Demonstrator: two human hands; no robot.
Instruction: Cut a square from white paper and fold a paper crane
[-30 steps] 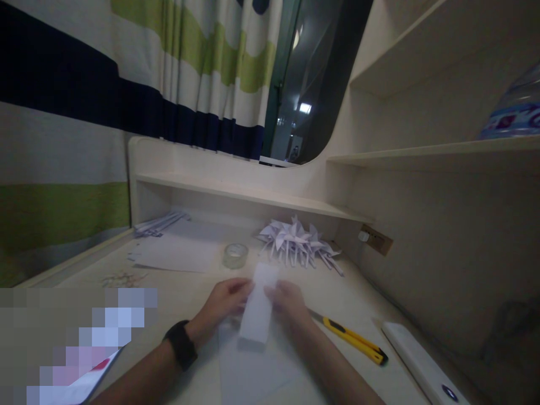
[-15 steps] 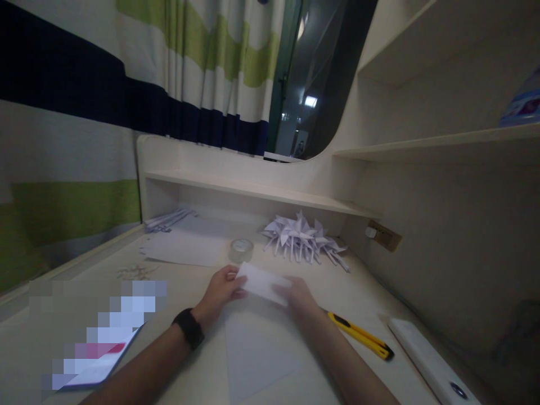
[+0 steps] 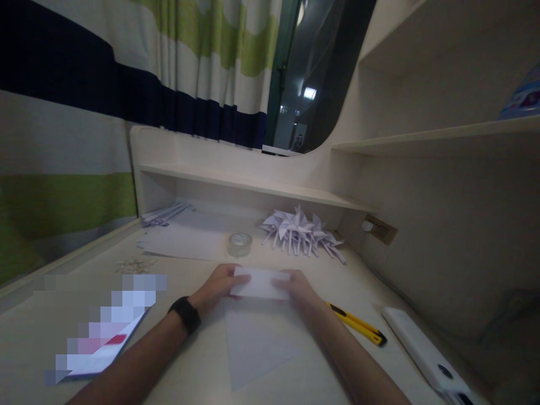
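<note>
Both hands meet at a small folded strip of white paper lying across the middle of the surface: the left hand pinches its left end between thumb and fingers, and the right hand presses down on its right end, fingers curled over the edge. The strip rests on the far edge of a larger white sheet that runs back toward the near edge of the surface. The paper looks very light and thin, limp across its width yet stiffer along any fold; it would slide easily on the smooth top and crease or tear under a rough grip, so the short ends, where the hands already sit, seem the sound places to hold it. A yellow utility knife lies just right of the right forearm, a roll of clear tape beyond the hands, and a heap of folded paper pinwheels near the far right corner. The fingertips under the strip are hidden, so how many layers it has cannot be told. A blurred-out patch covers a flat thing at the left, and the white object at the right is cut off by the frame.
</note>
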